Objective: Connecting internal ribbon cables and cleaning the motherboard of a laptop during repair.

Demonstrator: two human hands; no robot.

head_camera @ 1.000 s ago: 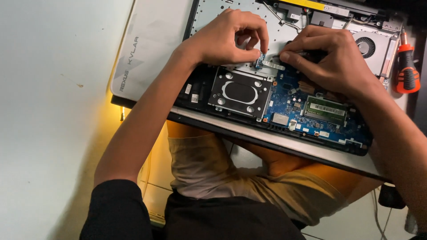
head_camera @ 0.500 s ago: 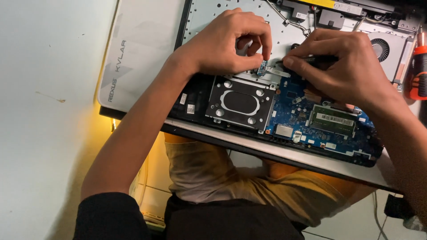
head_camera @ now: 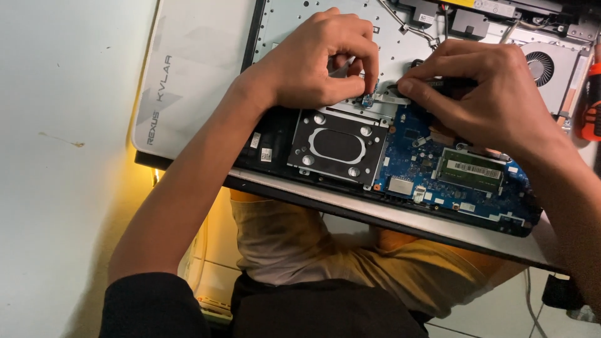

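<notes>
An opened laptop (head_camera: 438, 222) lies bottom-up across my lap, with its blue motherboard (head_camera: 419, 159) bare. My left hand (head_camera: 316, 62) rests on the pale inner shell, thumb and forefinger pinched on a small connector (head_camera: 368, 99) at the board's upper edge. My right hand (head_camera: 485, 94) meets it from the right. Its fingers are curled and its fingertips press the pale flat cable end (head_camera: 393, 95) beside that connector. Something dark lies under these fingers; what it is cannot be made out.
A black drive bracket (head_camera: 338, 147) sits below my left hand, and a memory module (head_camera: 471, 169) below my right. The cooling fan (head_camera: 543, 62) is at the upper right, next to an orange-handled screwdriver (head_camera: 590, 106). A white pad (head_camera: 188, 81) lies under the laptop's left side.
The view has shifted, so the laptop sits further right in the frame. Both hands stay at the same spot on the board, with only small finger movements.
</notes>
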